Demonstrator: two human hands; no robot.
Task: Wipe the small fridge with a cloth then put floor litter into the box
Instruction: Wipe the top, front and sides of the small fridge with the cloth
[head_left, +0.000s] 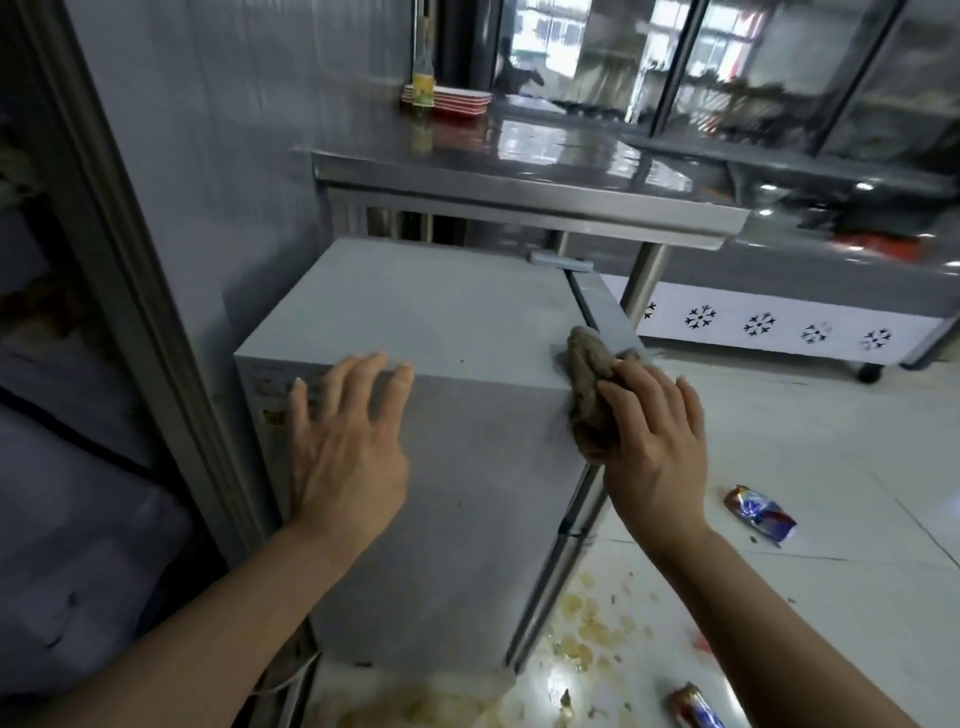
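Your right hand (655, 441) presses a crumpled brown cloth (589, 395) against the top right corner of the small grey fridge (441, 322), fingers wrapped over the cloth, while your left hand (348, 447) lies flat and spread, holding nothing, on the fridge's near face just under its top edge. On the white tiled floor (831, 441) to the right lie a crushed blue wrapper (761, 513), a second shiny wrapper (693, 706) and yellowish scraps (592, 629); behind the fridge stands a steel table (519, 192).
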